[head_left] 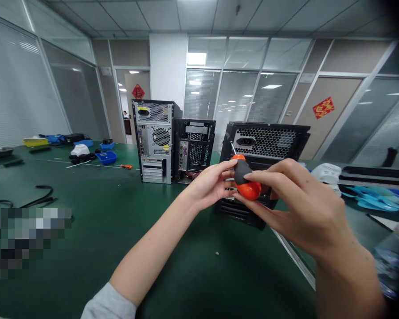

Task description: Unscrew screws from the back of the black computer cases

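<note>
My right hand (295, 204) grips a screwdriver (244, 175) with a fat orange and dark grey handle. Its thin metal shaft points up and away, with the tip at the upper left edge of a black computer case (266, 141). Close around the front of the same handle is my left hand (213, 184), its thumb against the orange collar and its fingers curled partly behind. The case shows its rear side, with a honeycomb vent and a power socket, and stands slightly tilted. Its lower part is largely hidden by my hands. Any screw at the tip is too small to make out.
Left of it stand a silver-backed computer tower (156, 166) and a smaller black case (196, 148). Further left are an orange screwdriver (126, 167), a blue tray (106, 157) and black cables (40, 197). Blue fan blades (369, 197) and a plastic bottle (394, 257) lie right.
</note>
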A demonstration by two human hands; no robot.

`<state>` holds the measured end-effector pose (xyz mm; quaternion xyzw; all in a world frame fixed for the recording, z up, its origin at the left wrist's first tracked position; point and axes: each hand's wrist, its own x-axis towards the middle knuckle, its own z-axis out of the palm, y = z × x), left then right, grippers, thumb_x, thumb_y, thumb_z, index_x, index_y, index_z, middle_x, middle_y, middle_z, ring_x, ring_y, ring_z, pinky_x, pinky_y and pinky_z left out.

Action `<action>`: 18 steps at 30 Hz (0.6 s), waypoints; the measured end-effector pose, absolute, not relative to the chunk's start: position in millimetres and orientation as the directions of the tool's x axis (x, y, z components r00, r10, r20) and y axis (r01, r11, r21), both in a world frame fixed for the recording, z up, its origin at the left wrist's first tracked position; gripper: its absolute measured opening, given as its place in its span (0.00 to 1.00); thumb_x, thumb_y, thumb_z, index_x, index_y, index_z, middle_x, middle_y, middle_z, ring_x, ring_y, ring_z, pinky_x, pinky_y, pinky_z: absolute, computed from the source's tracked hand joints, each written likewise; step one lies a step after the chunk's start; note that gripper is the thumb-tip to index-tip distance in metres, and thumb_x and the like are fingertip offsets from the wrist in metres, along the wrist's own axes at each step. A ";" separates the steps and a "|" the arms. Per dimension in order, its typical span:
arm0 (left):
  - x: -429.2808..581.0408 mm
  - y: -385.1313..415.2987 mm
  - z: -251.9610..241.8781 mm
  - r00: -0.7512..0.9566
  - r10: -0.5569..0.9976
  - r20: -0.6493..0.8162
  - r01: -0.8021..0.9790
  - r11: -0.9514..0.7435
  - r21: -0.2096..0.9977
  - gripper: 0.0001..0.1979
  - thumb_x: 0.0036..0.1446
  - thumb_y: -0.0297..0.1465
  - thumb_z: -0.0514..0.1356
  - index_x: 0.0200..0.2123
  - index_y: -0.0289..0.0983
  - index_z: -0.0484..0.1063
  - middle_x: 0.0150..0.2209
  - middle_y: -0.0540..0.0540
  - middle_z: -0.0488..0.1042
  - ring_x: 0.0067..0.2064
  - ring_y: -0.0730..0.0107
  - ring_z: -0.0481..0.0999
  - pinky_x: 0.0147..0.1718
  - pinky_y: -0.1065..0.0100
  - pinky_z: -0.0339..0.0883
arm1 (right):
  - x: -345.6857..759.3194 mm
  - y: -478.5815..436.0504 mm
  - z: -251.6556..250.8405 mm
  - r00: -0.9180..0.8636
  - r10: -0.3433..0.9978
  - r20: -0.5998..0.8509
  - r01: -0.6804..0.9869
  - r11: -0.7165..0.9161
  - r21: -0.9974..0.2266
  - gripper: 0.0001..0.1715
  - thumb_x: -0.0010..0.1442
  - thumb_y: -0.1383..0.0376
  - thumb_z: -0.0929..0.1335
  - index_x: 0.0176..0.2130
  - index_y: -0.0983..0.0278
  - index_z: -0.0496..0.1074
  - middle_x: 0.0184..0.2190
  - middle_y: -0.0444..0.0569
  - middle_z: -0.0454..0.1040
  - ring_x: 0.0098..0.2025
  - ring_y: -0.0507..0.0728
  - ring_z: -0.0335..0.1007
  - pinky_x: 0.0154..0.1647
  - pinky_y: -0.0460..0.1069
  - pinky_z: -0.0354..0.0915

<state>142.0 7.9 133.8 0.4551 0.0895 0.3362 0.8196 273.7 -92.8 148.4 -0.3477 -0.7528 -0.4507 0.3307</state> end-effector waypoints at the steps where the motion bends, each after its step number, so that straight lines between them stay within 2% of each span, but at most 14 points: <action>1: 142.1 7.7 133.8 0.760 0.630 0.160 -0.469 0.361 0.806 0.08 0.60 0.31 0.55 0.37 0.33 0.71 0.28 0.50 0.71 0.25 0.76 0.72 0.24 0.72 0.64 | 273.8 -93.0 148.4 -0.538 0.226 0.812 0.822 0.353 0.447 0.10 0.58 0.67 0.69 0.40 0.63 0.67 0.29 0.43 0.66 0.23 0.47 0.61 0.20 0.44 0.56; 8: 141.5 8.5 133.0 0.783 0.599 0.169 -0.462 0.376 0.803 0.10 0.60 0.31 0.54 0.37 0.32 0.73 0.31 0.46 0.74 0.28 0.75 0.72 0.27 0.71 0.65 | 273.5 -93.1 147.7 -0.524 0.236 0.818 0.827 0.372 0.422 0.09 0.57 0.68 0.70 0.39 0.61 0.66 0.30 0.44 0.68 0.25 0.48 0.64 0.21 0.45 0.58; 18: 137.5 7.4 134.6 0.820 0.552 0.152 -0.448 0.454 0.771 0.13 0.62 0.27 0.50 0.40 0.30 0.74 0.33 0.42 0.76 0.31 0.73 0.75 0.32 0.71 0.67 | 274.2 -95.0 148.3 -0.511 0.240 0.825 0.847 0.307 0.435 0.11 0.57 0.65 0.70 0.35 0.60 0.62 0.28 0.44 0.67 0.24 0.49 0.64 0.19 0.46 0.54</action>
